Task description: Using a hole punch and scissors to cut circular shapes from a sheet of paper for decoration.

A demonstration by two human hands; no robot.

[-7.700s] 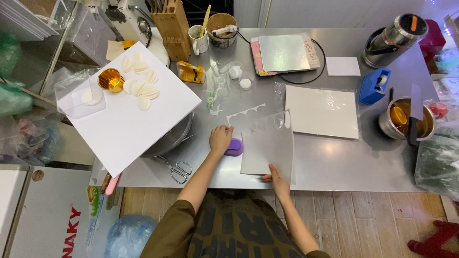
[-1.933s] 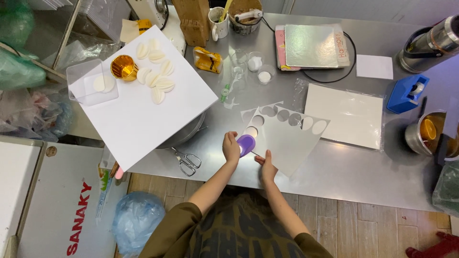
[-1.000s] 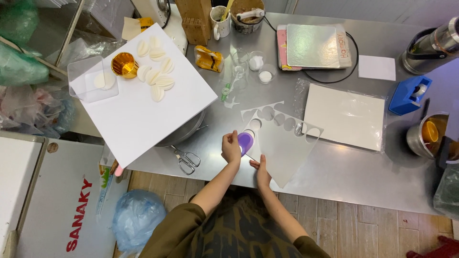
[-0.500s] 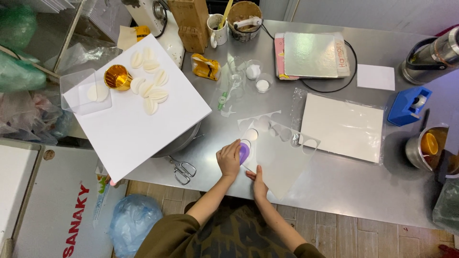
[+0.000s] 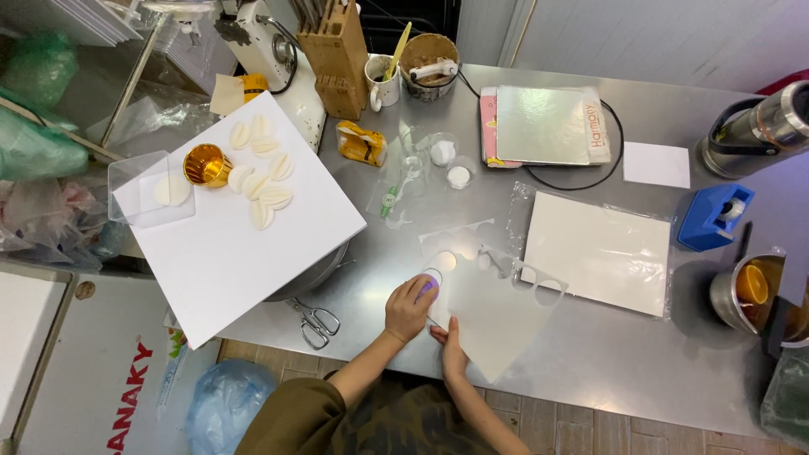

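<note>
Under the fingers (image 5: pixel 419 297) a purple plastic round cutter (image 5: pixel 426 287) meets a thin translucent matt sheet (image 5: pixel 497 316) on the brushed, dull-gleaming steel tabletop (image 5: pixel 607 362).

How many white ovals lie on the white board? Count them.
7, right of the gold cup on the board: three upper ovals, four lower. Overlaps may hide more.
</note>
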